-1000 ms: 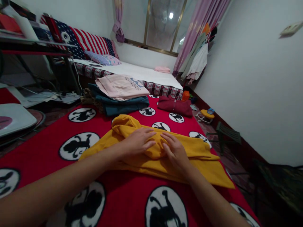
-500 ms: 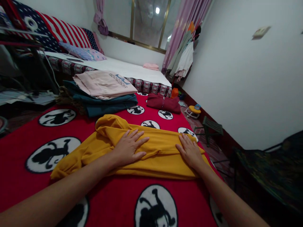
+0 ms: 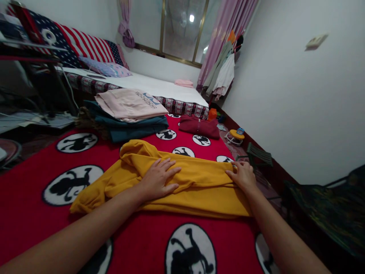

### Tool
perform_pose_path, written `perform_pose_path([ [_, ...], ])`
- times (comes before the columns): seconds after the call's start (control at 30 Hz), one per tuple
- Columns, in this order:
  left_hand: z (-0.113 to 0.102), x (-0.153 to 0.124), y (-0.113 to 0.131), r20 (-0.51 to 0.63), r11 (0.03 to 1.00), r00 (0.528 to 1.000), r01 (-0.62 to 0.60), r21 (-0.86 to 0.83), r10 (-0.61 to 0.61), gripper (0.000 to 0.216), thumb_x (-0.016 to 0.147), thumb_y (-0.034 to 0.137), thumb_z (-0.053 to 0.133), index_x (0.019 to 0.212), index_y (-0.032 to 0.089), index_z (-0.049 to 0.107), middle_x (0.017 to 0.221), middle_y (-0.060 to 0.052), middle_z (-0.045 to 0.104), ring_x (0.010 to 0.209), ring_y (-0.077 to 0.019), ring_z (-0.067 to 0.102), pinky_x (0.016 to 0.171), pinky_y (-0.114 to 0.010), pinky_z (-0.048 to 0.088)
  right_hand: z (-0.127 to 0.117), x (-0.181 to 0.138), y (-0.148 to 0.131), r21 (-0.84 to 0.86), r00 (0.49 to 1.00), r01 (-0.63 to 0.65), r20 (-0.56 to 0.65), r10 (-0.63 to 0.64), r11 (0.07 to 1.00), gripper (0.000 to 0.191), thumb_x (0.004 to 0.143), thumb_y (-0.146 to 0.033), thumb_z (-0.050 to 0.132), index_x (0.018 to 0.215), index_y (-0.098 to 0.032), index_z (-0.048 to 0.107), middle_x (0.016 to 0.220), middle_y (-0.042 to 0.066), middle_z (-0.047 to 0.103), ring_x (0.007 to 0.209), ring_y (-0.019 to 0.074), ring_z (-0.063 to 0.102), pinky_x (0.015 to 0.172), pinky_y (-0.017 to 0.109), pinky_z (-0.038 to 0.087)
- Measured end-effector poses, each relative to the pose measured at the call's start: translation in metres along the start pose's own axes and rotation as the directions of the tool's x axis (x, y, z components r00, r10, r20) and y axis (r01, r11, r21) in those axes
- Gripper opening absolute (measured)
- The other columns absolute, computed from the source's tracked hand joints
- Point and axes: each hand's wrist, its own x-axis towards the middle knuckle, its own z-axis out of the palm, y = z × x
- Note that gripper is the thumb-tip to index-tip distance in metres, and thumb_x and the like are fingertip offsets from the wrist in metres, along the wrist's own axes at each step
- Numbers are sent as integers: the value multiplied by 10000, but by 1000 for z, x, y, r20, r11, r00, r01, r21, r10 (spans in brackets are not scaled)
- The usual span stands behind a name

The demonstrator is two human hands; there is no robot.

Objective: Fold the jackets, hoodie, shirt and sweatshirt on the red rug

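Note:
A yellow sweatshirt point(image 3: 199, 196) lies partly folded across the red blanket, its left end bunched and creased. My left hand point(image 3: 159, 180) rests flat on its middle with the fingers spread. At the garment's right end, my right hand point(image 3: 242, 175) has its fingers bent and pinched on the upper right corner of the cloth. The right fingertips are partly hidden behind the hand.
Beyond the sweatshirt sits a pile with a pale pink top point(image 3: 131, 104) over dark teal clothing point(image 3: 137, 129). A folded maroon zip garment point(image 3: 199, 126) lies farther right. A green folding stool point(image 3: 259, 154) and a yellow-topped stool point(image 3: 236, 134) stand beside the blanket point(image 3: 137, 243).
My right hand has gone from lying flat on the sweatshirt to pinching its upper right corner, moving slightly right. My left hand stays flat on the cloth. The view has shifted a little.

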Motion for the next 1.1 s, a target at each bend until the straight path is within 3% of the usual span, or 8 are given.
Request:
perform_pose_path([
  [0.1,0,0,1,0,1000,1000,10,-8,-10,582,825,510,580,1359,283,529,1467,-94,457,1373,-330,368,1143,-536,228,10,5,-5,60,993,69,-104,-62,996,347,784,-430,621,1046,-216,694,1295,140,520,1165,327,502,883,431,439],
  [0.23,-2,-1,2,-8,1000,1000,14,-19,-14,598,814,511,599,1358,275,528,1472,-103,448,1373,-338,365,1146,-546,217,6,3,-12,199,966,179,-222,-134,963,294,831,-451,539,884,-190,663,1116,130,650,1056,298,578,858,400,434],
  [0.47,-6,-3,6,-38,998,998,-51,-41,49,638,836,507,587,1407,253,462,1528,-135,352,1415,-313,301,1162,-533,182,-17,-2,2,456,948,-24,-271,164,890,445,811,-556,540,1002,-166,639,915,143,710,836,285,649,707,342,453],
  [0.63,-4,-2,8,-34,995,997,-65,-73,63,607,848,519,584,1384,250,491,1478,-142,427,1398,-324,331,1151,-554,199,-14,1,5,132,992,-85,-77,96,988,316,838,-374,547,1058,-172,648,992,148,689,880,307,647,699,366,453],
  [0.77,-6,0,9,-90,986,994,-75,-152,62,556,879,499,563,1364,231,518,1475,-134,437,1392,-297,351,1154,-514,240,-18,-8,-43,-120,976,124,-164,-143,985,308,847,-209,496,1114,-154,639,1130,168,617,1004,323,599,750,393,458],
  [0.83,-13,3,6,-152,971,988,-76,-228,42,510,892,432,570,1349,209,535,1462,-126,456,1359,-259,407,1137,-439,311,-19,-16,-82,11,923,336,-201,-327,942,307,830,-177,519,1116,-161,631,1164,141,607,1049,290,579,838,382,462],
  [0.93,-34,8,-9,-239,943,969,-29,-330,-54,372,894,325,566,1234,191,632,1283,-96,625,1177,-208,580,1028,-335,442,-12,-25,-141,351,828,560,-200,-524,750,249,855,-219,532,1083,-181,625,1160,102,624,1069,239,576,928,343,451],
  [1.1,-77,-2,-63,-359,887,824,333,-320,-439,260,858,211,525,993,176,745,1009,-64,746,930,-198,679,869,-299,515,16,-25,-196,561,820,542,-190,-540,626,284,881,-307,538,1110,-160,621,1059,110,657,1001,246,585,911,379,448],
])
